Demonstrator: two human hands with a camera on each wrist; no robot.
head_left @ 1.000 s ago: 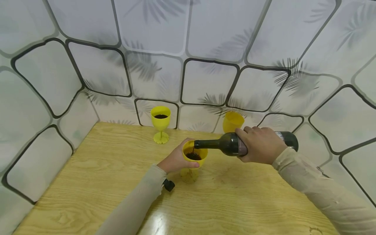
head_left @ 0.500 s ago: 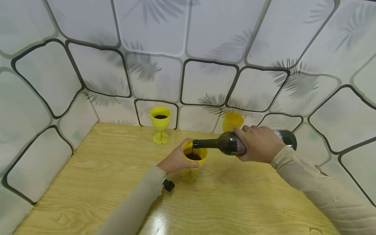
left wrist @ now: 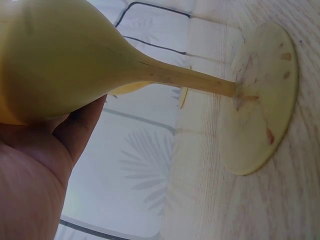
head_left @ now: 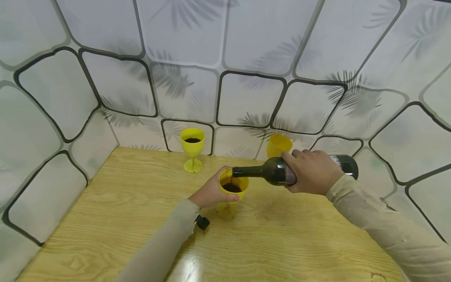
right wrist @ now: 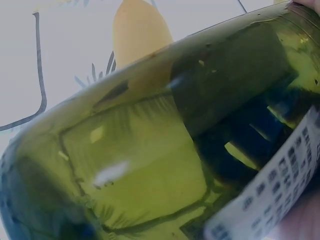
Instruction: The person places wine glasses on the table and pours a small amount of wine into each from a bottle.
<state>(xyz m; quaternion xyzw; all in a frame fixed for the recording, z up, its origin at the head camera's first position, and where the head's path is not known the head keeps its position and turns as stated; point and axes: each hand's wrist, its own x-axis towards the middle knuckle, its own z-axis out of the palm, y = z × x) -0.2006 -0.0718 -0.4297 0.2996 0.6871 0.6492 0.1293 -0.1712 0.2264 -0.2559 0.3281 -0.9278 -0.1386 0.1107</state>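
My left hand [head_left: 211, 190] grips the bowl of a yellow goblet [head_left: 227, 211] from its left side. In the left wrist view the goblet's round foot [left wrist: 260, 120], marked with reddish-brown stains, stands on the wooden table. Dark liquid [head_left: 232, 187] lies inside the bowl. My right hand [head_left: 313, 172] holds a dark green wine bottle [head_left: 275, 171] tipped nearly level, its mouth over the goblet's rim. A thin dark stream runs from the mouth into the goblet. Up close in the right wrist view, the bottle's green glass [right wrist: 140, 165] and a white printed label [right wrist: 280, 185] show.
A second yellow goblet [head_left: 192, 147] with dark liquid stands at the back left by the wall. Another yellow goblet [head_left: 279, 145] is behind the bottle, its lower part hidden. A patterned wall [head_left: 250, 98] bounds the wooden table [head_left: 134, 196] at the back and left.
The bottle shifts slightly left and then back right, its mouth staying over the goblet while the stream runs. My left hand and the goblet keep their place.
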